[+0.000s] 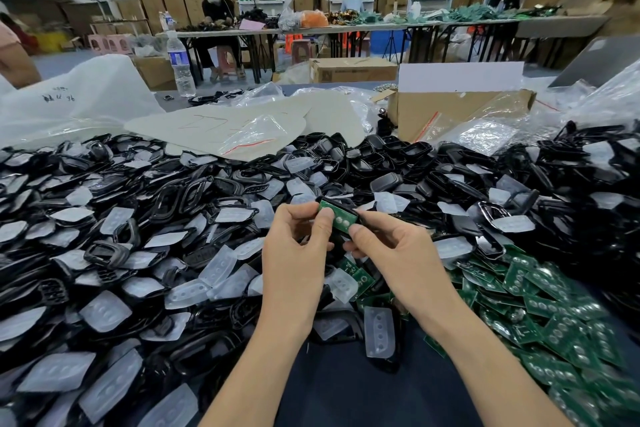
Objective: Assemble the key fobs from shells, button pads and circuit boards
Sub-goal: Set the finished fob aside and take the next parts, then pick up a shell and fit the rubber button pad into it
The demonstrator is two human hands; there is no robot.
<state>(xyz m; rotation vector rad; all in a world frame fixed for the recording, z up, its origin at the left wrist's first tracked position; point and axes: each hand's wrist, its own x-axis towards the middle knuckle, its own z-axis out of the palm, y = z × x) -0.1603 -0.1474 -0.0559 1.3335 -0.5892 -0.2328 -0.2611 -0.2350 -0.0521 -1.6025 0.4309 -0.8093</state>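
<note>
Both hands meet over the middle of the table on one key fob. My left hand [298, 239] and my right hand [388, 246] hold a black shell with a green circuit board [341, 218] lying in it, both thumbs pressing on the board. Black shells [180, 198] and translucent button pads [221, 267] cover the table in a mixed heap to the left and behind. A pile of green circuit boards [547, 305] lies at the right. One button pad [379, 331] lies close to my right forearm.
An open cardboard box [450, 111] and plastic bags [256, 135] stand behind the heap. A water bottle [180, 62] stands at the back left. Further off, people sit at long tables before stacked cartons.
</note>
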